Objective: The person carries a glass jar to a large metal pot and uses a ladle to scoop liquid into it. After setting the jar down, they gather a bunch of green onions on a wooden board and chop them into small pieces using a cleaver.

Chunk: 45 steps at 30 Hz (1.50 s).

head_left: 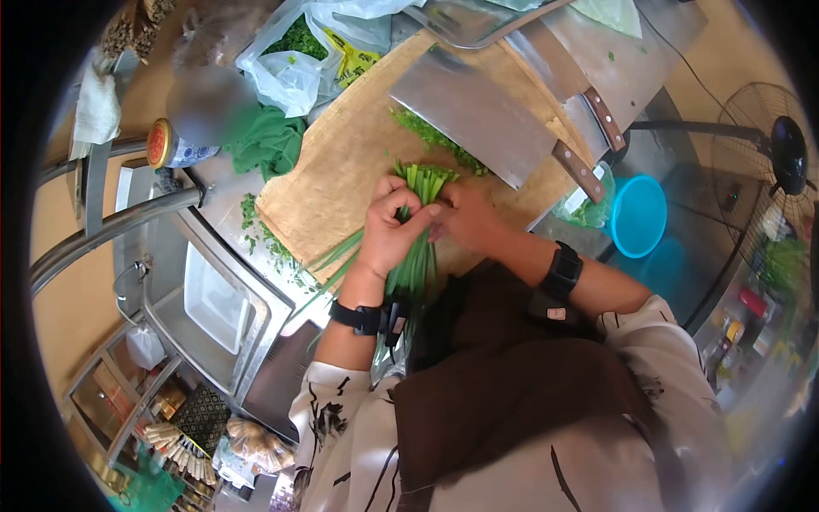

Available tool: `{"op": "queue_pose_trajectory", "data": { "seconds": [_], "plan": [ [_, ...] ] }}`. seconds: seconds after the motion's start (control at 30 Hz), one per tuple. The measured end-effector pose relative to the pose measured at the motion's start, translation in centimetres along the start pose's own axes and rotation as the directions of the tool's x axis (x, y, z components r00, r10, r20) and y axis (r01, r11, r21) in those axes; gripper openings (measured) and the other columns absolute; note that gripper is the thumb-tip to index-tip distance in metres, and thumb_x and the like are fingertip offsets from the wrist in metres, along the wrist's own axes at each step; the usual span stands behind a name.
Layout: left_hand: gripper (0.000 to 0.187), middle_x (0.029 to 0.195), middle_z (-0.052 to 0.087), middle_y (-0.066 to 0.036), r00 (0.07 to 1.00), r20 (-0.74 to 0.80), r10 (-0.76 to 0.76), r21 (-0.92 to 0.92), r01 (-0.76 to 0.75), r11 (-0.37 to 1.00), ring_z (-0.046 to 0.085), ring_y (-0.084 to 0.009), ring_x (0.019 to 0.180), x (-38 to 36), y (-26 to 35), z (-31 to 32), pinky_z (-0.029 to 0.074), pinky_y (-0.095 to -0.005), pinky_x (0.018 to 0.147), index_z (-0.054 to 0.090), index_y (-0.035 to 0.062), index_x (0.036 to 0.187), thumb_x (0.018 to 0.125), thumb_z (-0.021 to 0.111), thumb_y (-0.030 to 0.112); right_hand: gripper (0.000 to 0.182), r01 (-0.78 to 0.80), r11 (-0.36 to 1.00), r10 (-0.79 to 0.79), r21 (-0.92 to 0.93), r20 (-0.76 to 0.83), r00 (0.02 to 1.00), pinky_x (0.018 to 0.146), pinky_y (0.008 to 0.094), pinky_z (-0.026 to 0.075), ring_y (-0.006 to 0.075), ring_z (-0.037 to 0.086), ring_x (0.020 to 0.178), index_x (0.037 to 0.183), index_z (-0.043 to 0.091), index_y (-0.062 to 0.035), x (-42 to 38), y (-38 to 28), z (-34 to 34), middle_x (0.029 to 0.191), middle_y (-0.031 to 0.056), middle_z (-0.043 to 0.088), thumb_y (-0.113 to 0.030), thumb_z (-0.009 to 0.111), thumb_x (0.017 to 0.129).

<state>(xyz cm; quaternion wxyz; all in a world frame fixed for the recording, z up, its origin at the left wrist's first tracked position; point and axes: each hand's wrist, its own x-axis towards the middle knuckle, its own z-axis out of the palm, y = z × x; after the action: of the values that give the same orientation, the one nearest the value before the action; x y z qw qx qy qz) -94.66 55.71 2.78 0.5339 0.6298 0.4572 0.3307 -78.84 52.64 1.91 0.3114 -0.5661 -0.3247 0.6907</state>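
Left hand [391, 230] wrapped tight around long green chive bunch [415, 256]; right hand [463, 216] pinching same bunch beside it, fingers closed. Bunch lies on large pale wooden chopping board [341, 171], cut ends toward two broad steel cleavers [478, 115]. Bare board left of hands; chopped greens near blade. Both wrists bent inward, black bands on each. Steel counter [631, 60] beyond, round blue plastic bowl [638, 215] right of board edge.

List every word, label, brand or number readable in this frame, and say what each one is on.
No text reads clearly.
Yellow packet inside a plastic bag: dark print, too blurred to read.
Can beside the wooden cutting board: blue patterning on its side, no letters legible.
Tag on the right wrist band: too small to read.
The two cleavers show no markings.
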Motion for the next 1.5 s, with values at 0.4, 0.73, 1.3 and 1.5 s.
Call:
{"op": "queue_pose_trajectory", "data": {
  "seconds": [0.4,0.73,1.3,1.5],
  "plan": [
    [0.028,0.086,0.044,-0.007,0.989,-0.053,0.137,0.33,-0.112,0.937,0.046,-0.0235,0.085,-0.5,-0.1,2.2,0.043,-0.0306,0.076,0.052,0.0067,0.068,0.067,0.079,0.0,0.021,0.168,0.82,-0.111,-0.547,0.137,0.984,0.064,0.0395,0.053,0.0313,0.066,0.07,0.075,0.061,0.0041,1.3,0.2,-3.7,0.072,0.0192,0.064,-0.016,0.061,0.08],
    [0.025,0.082,0.045,-0.009,0.956,-0.122,0.266,0.553,-0.157,0.818,0.047,-0.0297,0.082,-0.3,0.3,4.1,0.042,-0.0393,0.07,0.052,0.0087,0.064,0.06,0.075,0.001,0.023,0.204,0.604,-0.331,-0.771,-0.011,0.943,0.071,0.0486,0.048,0.038,0.062,0.081,0.093,0.059,0.0001,-3.6,-2.2,-6.2,0.084,0.0195,0.063,-0.022,0.058,0.084],
    [0.022,0.078,0.048,-0.012,0.984,-0.128,0.126,0.637,-0.016,0.771,0.05,-0.0326,0.081,0.6,2.3,4.3,0.043,-0.0412,0.071,0.053,0.0062,0.057,0.06,0.075,0.006,0.025,-0.168,0.956,0.212,-0.239,0.173,0.962,0.052,0.0287,0.049,0.0162,0.061,0.061,0.102,0.055,-0.0005,-2.9,-10.5,-18.1,0.071,0.0056,0.059,-0.009,0.065,0.08],
    [0.022,0.079,0.048,-0.012,0.991,-0.116,0.069,0.67,0.027,0.742,0.05,-0.0327,0.084,0.9,2.8,4.2,0.044,-0.0416,0.073,0.054,0.0072,0.057,0.06,0.075,0.012,0.019,0.269,0.484,-0.174,-0.833,0.21,0.962,0.055,0.0368,0.048,0.0285,0.059,0.06,0.103,0.056,-0.003,-7.8,-12.5,-13.7,0.07,0.0128,0.059,-0.012,0.06,0.087]
  ]
}}
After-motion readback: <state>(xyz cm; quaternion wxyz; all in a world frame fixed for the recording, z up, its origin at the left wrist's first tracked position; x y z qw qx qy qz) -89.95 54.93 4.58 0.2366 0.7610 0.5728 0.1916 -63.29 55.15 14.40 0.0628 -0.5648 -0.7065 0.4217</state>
